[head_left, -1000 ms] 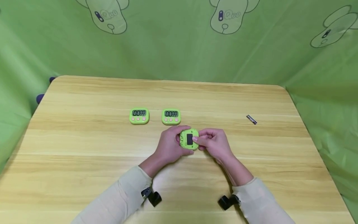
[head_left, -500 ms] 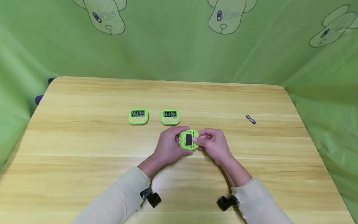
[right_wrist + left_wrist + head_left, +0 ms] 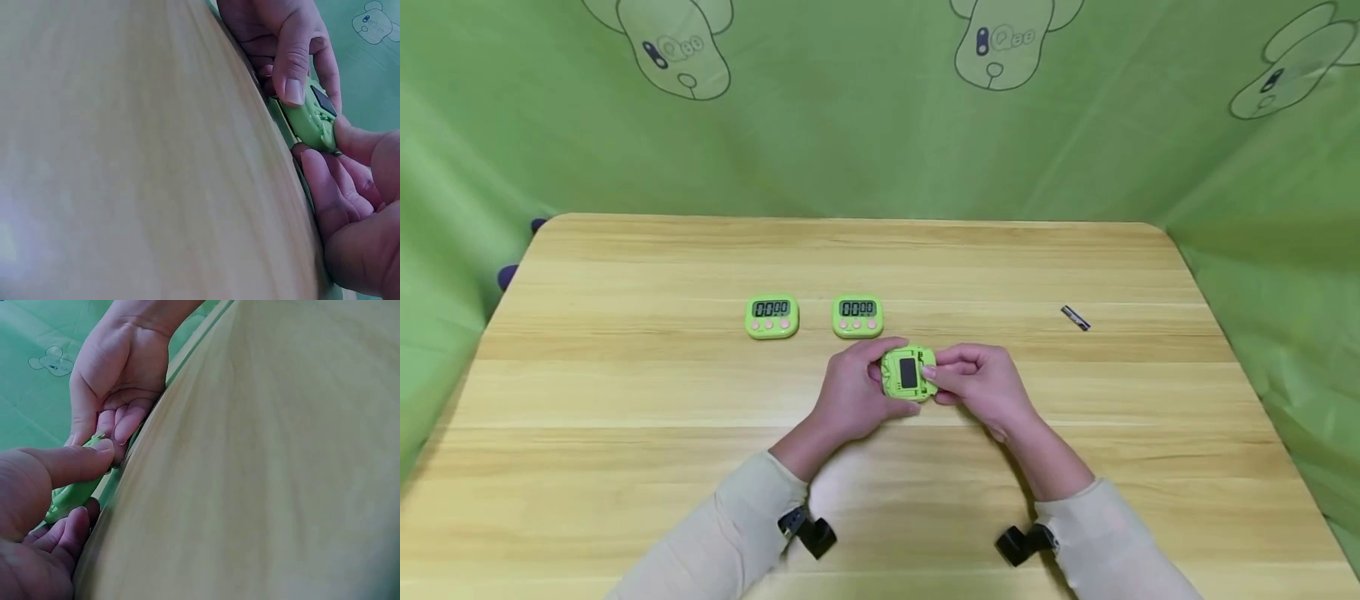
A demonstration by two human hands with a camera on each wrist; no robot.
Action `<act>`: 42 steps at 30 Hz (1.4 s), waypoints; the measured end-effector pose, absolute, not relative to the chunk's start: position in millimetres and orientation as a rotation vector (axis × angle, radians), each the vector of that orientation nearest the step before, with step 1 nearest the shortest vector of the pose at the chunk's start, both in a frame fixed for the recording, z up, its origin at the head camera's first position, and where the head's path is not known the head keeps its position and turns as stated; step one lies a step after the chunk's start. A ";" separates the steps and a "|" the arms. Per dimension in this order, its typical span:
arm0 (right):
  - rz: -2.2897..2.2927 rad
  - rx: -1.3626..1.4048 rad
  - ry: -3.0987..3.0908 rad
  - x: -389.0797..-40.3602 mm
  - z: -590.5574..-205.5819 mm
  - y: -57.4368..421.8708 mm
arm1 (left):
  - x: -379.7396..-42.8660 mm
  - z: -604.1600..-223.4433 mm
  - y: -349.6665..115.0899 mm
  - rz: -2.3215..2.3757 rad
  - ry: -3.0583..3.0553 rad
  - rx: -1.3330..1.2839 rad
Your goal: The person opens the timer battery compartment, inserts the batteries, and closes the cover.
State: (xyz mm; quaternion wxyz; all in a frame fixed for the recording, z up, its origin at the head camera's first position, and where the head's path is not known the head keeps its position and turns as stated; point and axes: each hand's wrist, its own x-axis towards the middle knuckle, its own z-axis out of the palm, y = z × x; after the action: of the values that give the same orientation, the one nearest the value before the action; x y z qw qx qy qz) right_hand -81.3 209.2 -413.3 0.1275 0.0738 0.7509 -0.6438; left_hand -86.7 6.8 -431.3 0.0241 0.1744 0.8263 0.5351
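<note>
A light-green digital timer (image 3: 893, 385) is held over the middle of the table with its back facing up, showing a dark rectangular patch. My left hand (image 3: 857, 392) grips it from the left, thumb on the near edge and fingers on the far one. From the right, my right hand (image 3: 981, 385) pinches the timer's right end, thumb on the back and fingers beneath. In the right wrist view, the timer (image 3: 306, 125) is tilted between both hands, and its front is hidden.
Two more green timers (image 3: 772, 317) lie face up beyond the left hand, their displays reading 00:00. A small dark battery (image 3: 1076, 318) lies at the right on the wooden table (image 3: 625, 500). Green cloth (image 3: 850, 150) hangs behind.
My right hand has shifted slightly right, its thumb moving toward the timer's right end. The left hand keeps its grip, and the head view has tilted a little.
</note>
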 end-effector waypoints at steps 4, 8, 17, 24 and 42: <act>-1.874 0.248 2.182 -79.7 -410.4 210.7 | -87.0 -431.1 7.0 1.667 2.549 0.552; -1.864 0.281 2.182 -78.4 -407.3 212.0 | -86.9 -431.0 7.5 1.670 2.552 0.565; -1.905 0.343 2.116 -76.3 -401.7 225.3 | -86.1 -429.8 7.7 1.678 2.548 0.556; -1.816 0.353 2.244 -74.0 -396.7 244.5 | -85.3 -429.8 6.6 1.658 2.559 0.527; -1.264 0.246 2.761 -71.1 -397.4 268.1 | -85.4 -431.6 6.5 1.649 2.553 0.516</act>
State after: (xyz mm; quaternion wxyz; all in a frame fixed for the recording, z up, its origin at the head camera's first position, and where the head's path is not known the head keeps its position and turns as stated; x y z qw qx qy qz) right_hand -71.1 268.1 -397.4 0.0473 0.0808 0.9053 -0.4143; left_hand -85.4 6.5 -431.6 0.0293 0.1673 0.8278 0.5348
